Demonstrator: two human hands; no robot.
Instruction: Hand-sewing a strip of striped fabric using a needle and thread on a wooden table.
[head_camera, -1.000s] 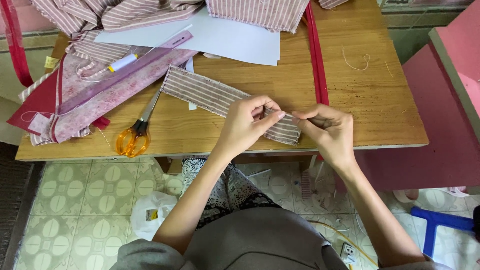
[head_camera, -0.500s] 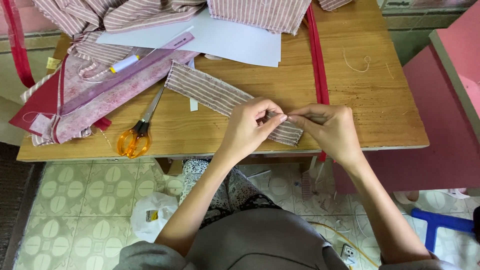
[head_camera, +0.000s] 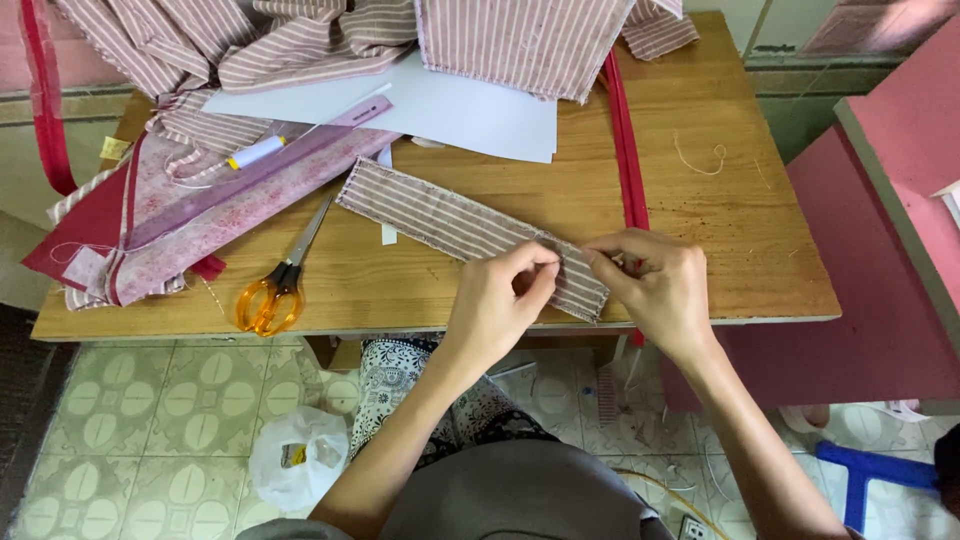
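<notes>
A long striped fabric strip (head_camera: 440, 215) lies slantwise on the wooden table (head_camera: 720, 230). My left hand (head_camera: 500, 305) pinches the strip near its right end with thumb and forefinger. My right hand (head_camera: 655, 290) pinches the same end from the other side, its fingertips close to those of the left hand. Both hands sit at the table's near edge.
Orange-handled scissors (head_camera: 272, 295) lie left of the strip. A pink ruler (head_camera: 260, 170) rests on pink patterned cloth (head_camera: 150, 240). White paper (head_camera: 450, 105), striped fabric pieces (head_camera: 520, 40) and a red band (head_camera: 625, 150) lie at the back. A pink panel (head_camera: 900, 200) stands at the right. A blue stool (head_camera: 870, 480) is on the tiled floor.
The strip has shifted slightly on the table as both hands worked its right end. The hands stay pinched on it, a little closer together.
</notes>
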